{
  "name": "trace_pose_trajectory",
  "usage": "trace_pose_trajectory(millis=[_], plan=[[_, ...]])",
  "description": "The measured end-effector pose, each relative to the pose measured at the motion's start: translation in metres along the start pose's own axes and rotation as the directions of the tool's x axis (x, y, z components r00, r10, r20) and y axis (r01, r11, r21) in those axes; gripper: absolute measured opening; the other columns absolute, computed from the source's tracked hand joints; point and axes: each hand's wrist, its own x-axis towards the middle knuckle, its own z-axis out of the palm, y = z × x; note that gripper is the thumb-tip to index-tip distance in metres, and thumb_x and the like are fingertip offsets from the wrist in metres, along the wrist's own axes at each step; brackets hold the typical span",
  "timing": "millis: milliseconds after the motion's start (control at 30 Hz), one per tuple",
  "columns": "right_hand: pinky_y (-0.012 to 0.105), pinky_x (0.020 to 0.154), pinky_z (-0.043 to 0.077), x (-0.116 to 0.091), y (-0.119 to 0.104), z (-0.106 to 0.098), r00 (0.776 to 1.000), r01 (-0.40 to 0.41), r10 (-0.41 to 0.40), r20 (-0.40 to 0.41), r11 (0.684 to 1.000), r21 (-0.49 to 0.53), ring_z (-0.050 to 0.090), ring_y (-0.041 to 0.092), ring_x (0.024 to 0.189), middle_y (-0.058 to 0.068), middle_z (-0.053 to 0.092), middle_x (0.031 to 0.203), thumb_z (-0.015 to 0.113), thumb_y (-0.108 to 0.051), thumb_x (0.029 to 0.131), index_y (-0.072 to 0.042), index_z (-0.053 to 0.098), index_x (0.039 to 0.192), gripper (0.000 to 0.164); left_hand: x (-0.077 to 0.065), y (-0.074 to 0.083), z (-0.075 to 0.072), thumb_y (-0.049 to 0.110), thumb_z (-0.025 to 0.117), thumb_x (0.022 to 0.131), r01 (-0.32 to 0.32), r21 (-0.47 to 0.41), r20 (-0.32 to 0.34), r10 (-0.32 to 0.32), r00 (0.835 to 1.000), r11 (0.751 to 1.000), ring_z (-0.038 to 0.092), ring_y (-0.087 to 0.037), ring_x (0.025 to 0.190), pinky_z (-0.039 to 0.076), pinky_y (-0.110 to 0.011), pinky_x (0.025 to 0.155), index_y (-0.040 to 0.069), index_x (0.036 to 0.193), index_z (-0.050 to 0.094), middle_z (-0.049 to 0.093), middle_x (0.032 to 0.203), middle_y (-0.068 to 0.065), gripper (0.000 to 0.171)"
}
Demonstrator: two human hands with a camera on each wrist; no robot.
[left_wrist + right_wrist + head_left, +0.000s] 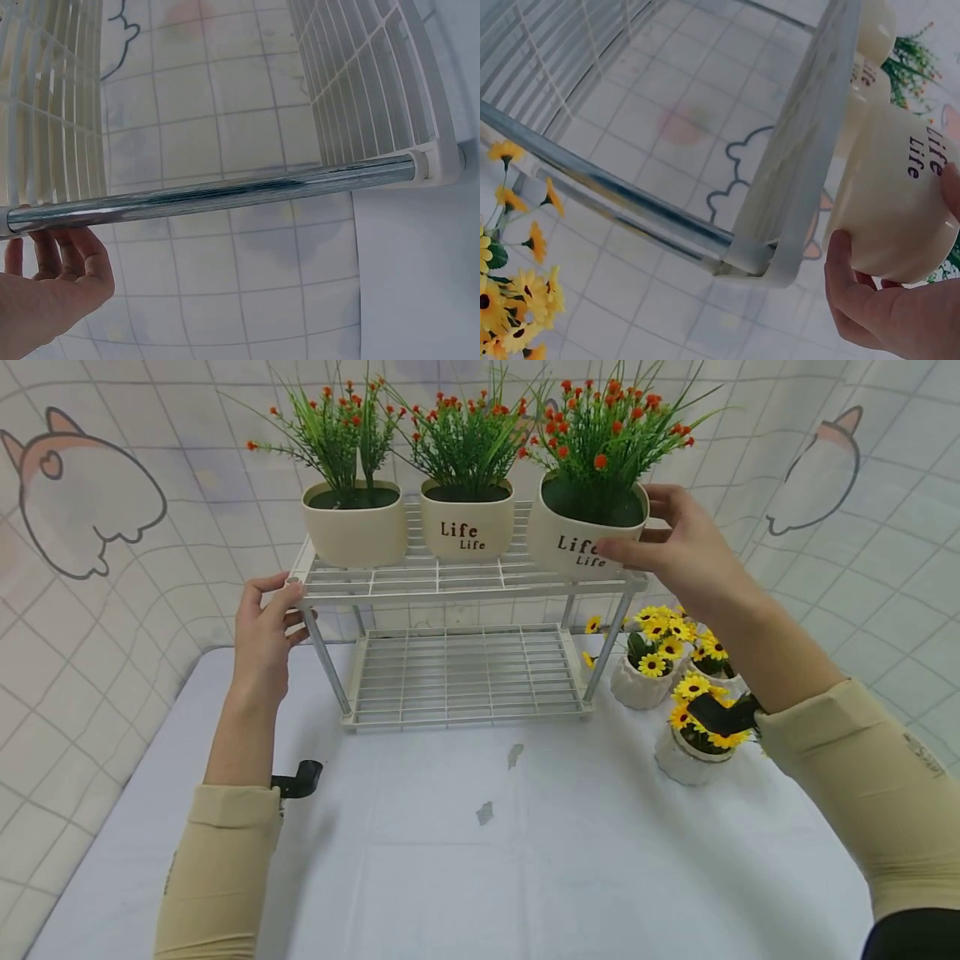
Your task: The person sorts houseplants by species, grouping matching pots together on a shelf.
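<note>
A white two-tier wire rack with metal posts stands on the table. My left hand grips its top left front corner; in the left wrist view the fingers curl at the upper end of the post. My right hand holds the rightmost cream flowerpot, thumb on the front by the "Life" lettering, fingers round the far side. That pot, with red flowers, is slightly tilted at the top tier's right end. Two similar flowerpots, the middle one and the left one, sit beside it.
Several small white pots of yellow flowers stand on the table right of the rack, below my right forearm. The lower tier is a bare wire shelf. A white cloth covers the table, and a tile-patterned curtain hangs behind.
</note>
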Motion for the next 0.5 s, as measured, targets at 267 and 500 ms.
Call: trace_pose_trajectory(millis=[267,500], plan=[[0.043,0.106,0.041,0.021,0.004,-0.002,0.999,-0.038,0.038,-0.01,0.999,-0.017,0.047,0.026,0.137,0.007,0.028,0.161,0.078,-0.025,0.093,-0.016,0.023,0.16,0.087,0.001,-0.001,0.0,0.036,0.059,0.105,-0.001,-0.006,0.001,0.001,1.0,1.0,0.059,-0.019,0.108,0.04,-0.038,0.096,0.021,0.133,0.052,0.055,0.136,-0.01,0.032],[0.04,0.108,0.041,0.04,0.006,0.0,0.996,-0.088,0.087,-0.014,0.995,-0.05,0.046,0.024,0.134,0.007,0.03,0.16,0.079,-0.028,0.092,-0.015,0.023,0.161,0.089,0.001,-0.001,-0.001,0.036,0.059,0.105,-0.001,-0.014,0.003,0.001,1.0,1.0,0.059,-0.019,0.107,0.04,-0.038,0.095,0.021,0.131,0.052,0.057,0.132,-0.006,0.032]])
